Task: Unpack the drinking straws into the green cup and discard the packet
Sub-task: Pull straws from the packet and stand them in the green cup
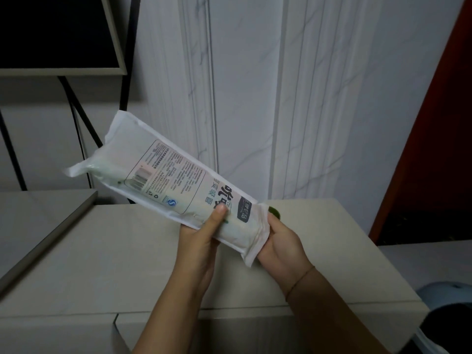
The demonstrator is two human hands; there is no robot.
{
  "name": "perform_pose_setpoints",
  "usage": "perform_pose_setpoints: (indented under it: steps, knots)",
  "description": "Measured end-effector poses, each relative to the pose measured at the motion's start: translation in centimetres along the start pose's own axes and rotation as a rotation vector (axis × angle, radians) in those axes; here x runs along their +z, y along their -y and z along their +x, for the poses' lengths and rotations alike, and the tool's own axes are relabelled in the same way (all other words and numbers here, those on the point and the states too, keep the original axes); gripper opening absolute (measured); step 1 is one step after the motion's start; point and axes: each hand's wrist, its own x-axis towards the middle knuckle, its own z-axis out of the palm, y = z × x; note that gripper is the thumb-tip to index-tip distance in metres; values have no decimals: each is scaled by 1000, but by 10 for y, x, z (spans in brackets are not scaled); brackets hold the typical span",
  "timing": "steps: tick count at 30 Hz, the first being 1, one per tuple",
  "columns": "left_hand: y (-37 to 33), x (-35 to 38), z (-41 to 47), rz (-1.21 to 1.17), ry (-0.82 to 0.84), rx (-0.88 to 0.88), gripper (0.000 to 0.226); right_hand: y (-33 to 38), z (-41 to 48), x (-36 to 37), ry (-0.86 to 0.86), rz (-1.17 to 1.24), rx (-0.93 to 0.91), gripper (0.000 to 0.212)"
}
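Note:
A long white packet of drinking straws [168,180] with printed text and a barcode is held up over the cabinet top, tilted from upper left to lower right. My left hand [201,233] grips it near the lower end, thumb on the printed face. My right hand [281,241] holds the sealed bottom edge of the same packet. The packet looks sealed, with pale green straws faintly showing through. A small sliver of the green cup [274,212] peeks out behind the packet's lower end; the rest of it is hidden.
A beige cabinet top [107,251] lies below my hands, with a grey raised slab [46,213] at the left. A dark screen on a black stand [58,34] is upper left. A marbled white wall is behind. A pale blue bin [444,297] sits lower right.

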Motion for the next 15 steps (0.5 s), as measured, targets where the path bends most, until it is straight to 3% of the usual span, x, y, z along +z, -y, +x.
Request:
perform_pose_setpoints:
  steps: [3,7,15]
  knots:
    - [-1,-10,5,-129,-97,-37,59,7,-5,-6,-140,-432,-175,28]
    - [4,-22,11,-343,-225,-196,54,12,-15,-6,-138,-800,-265,17]
    - [12,-19,12,-406,-201,-245,51,18,-15,-5,-97,-808,-401,8]
